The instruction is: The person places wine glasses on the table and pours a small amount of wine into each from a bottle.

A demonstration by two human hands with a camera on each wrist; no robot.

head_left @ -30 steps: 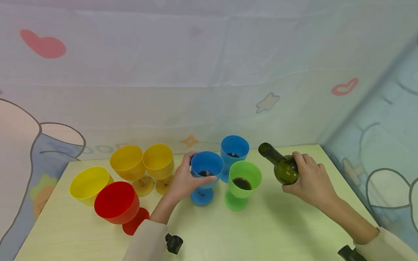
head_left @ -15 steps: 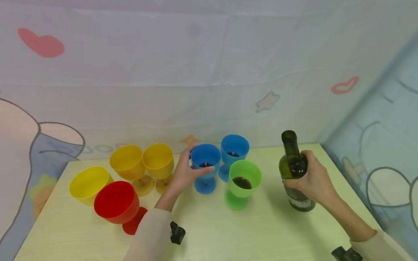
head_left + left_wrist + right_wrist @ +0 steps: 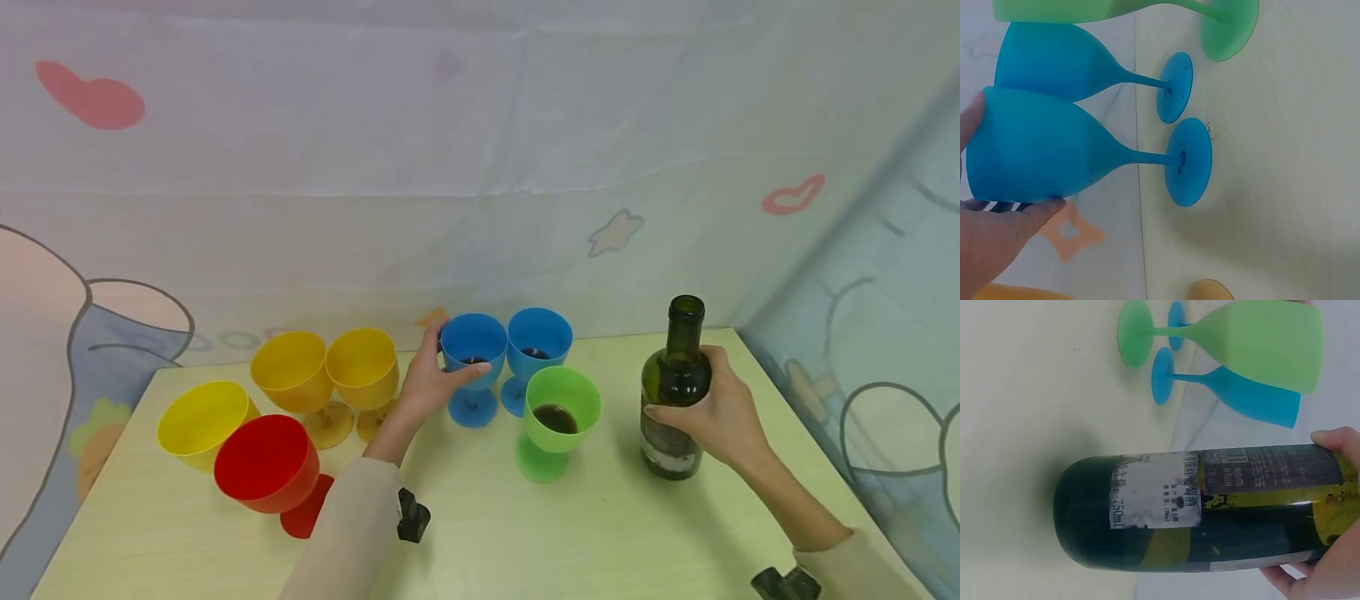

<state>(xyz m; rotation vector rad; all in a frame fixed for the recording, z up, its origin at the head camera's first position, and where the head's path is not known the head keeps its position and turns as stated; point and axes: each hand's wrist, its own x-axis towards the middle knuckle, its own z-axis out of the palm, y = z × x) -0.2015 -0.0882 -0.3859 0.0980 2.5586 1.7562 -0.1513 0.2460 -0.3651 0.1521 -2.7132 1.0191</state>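
My left hand point(image 3: 429, 383) grips a blue goblet point(image 3: 474, 336) by the upper bowl, thumb in front. In the left wrist view this goblet point(image 3: 1041, 147) stands beside a second blue goblet point(image 3: 1054, 59). Dark liquid lies in both, seen from the head. A green goblet point(image 3: 562, 408), also with dark liquid, stands to their front right. On the right, my right hand point(image 3: 716, 417) grips a dark green wine bottle point(image 3: 671, 433) round its shoulder. The bottle is upright and uncorked, with torn white and dark labels point(image 3: 1157, 490) in the right wrist view.
Two orange-yellow goblets point(image 3: 363, 367), a bright yellow goblet point(image 3: 202, 421) and a red goblet point(image 3: 266, 462) stand on the left of the pale table point(image 3: 480, 533). A printed cloth point(image 3: 337, 167) hangs behind the table and along its right side.
The bottle has gone from tilted to upright, slightly to the right. My left hand has moved the held blue goblet back, level with the other blue one.
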